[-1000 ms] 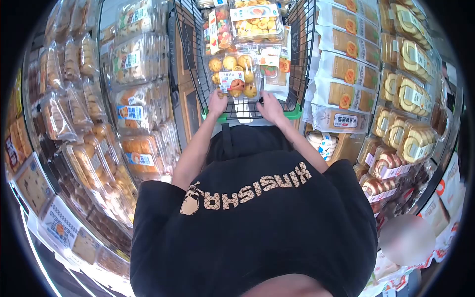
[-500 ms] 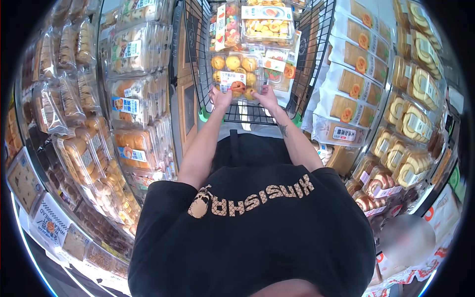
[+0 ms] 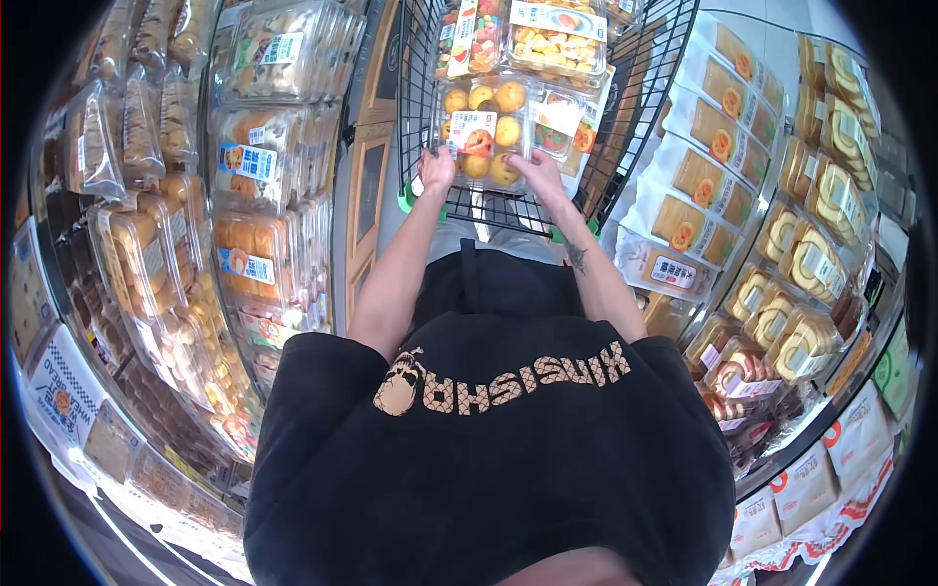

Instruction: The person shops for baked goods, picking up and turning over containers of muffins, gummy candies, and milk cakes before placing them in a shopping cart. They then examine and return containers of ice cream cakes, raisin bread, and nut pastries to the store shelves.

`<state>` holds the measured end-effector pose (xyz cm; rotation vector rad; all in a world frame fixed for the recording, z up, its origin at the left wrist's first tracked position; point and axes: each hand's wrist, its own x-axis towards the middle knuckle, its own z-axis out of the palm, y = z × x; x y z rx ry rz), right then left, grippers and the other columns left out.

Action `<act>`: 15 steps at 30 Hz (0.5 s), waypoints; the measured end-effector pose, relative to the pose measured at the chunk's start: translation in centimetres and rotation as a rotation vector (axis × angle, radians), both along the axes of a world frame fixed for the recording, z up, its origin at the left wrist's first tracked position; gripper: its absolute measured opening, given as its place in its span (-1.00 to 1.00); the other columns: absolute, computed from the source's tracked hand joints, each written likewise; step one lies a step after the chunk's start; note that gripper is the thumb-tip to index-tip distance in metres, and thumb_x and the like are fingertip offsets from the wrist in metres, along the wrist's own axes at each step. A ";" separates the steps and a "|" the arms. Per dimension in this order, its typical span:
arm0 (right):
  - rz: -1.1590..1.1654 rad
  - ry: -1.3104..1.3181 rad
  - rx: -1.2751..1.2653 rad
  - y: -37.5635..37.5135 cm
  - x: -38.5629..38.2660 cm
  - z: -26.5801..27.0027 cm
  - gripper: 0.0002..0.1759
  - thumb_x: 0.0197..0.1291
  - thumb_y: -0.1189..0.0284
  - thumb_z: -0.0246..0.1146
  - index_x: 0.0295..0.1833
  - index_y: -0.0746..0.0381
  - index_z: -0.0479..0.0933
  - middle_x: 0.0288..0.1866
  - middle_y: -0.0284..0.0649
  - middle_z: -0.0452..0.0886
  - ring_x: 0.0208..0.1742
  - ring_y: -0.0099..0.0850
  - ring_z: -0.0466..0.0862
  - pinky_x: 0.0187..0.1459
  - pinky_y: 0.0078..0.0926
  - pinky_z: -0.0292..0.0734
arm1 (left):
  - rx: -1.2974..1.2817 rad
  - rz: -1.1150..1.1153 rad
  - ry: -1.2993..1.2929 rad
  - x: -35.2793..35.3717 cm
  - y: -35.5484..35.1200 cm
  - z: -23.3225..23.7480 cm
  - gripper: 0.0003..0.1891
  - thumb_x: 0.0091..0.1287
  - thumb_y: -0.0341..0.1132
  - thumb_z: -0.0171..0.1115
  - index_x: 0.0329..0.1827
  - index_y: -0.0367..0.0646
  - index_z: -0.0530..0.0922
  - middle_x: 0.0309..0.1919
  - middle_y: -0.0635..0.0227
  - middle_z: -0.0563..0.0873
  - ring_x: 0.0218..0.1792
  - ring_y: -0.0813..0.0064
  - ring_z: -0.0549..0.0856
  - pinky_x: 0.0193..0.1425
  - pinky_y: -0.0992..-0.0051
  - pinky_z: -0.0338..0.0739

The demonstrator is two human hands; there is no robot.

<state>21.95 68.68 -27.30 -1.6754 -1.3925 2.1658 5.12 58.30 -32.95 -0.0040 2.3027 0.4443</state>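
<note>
A clear plastic box of small round muffins (image 3: 483, 103) with a white and red label lies at the near end of the black wire shopping cart (image 3: 414, 107). My left hand (image 3: 437, 168) grips its near left corner, fingers bent against the plastic. At the near right corner, my right hand (image 3: 539, 176) holds it with the fingers curled over the edge. Behind it in the cart are a box of yellow pieces with a blue-white label (image 3: 557, 49) and a box of colourful pieces (image 3: 473, 39). A green-labelled pack (image 3: 557, 132) lies to its right.
Shelves of packed bread and pastries (image 3: 256, 166) run close along the left. On the right stand rows of orange-printed packs (image 3: 699, 176) and clear boxes of rolls (image 3: 816, 259). Green corner pieces (image 3: 408, 200) mark the cart's near end.
The muffin box has shifted slightly and sits more squarely between my hands, with more of it showing. My view has turned a little. A blurred round shape at the lower right is gone.
</note>
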 end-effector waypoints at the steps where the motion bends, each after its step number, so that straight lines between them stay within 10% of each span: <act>1: -0.041 -0.019 -0.007 0.4 0.3 0.5 -0.51 -0.11 0.19 0.33 -0.14 0.35 0.54 -0.24 -0.20 0.61 -0.24 -0.51 0.55 -0.16 -0.56 0.41 | 0.021 0.035 -0.030 -0.4 -0.1 -0.2 -0.27 0.22 0.06 -0.14 0.33 -0.32 0.12 0.23 -0.16 0.27 0.28 0.05 0.25 0.37 0.32 0.07; 9: -0.205 0.281 -0.103 0.7 8.2 5.6 -0.48 0.03 0.18 0.26 0.01 0.34 0.47 -0.18 -0.26 0.58 -0.12 -0.48 0.53 -0.05 -0.53 0.36 | 0.519 0.017 -0.852 -1.1 1.0 9.3 -0.54 0.27 -0.01 0.07 0.07 -0.17 0.44 -0.09 0.29 0.58 -0.06 0.49 0.55 0.04 0.51 0.40; 15: -0.016 0.568 -0.114 2.3 13.4 11.5 -0.42 0.00 0.30 0.24 0.13 0.32 0.32 0.02 -0.26 0.46 0.10 -0.47 0.42 0.14 -0.47 0.27 | 0.812 0.061 -0.688 1.8 -1.0 22.0 -0.62 0.19 -0.28 0.25 0.02 -0.13 0.37 -0.06 0.27 0.56 0.02 0.48 0.51 0.11 0.46 0.37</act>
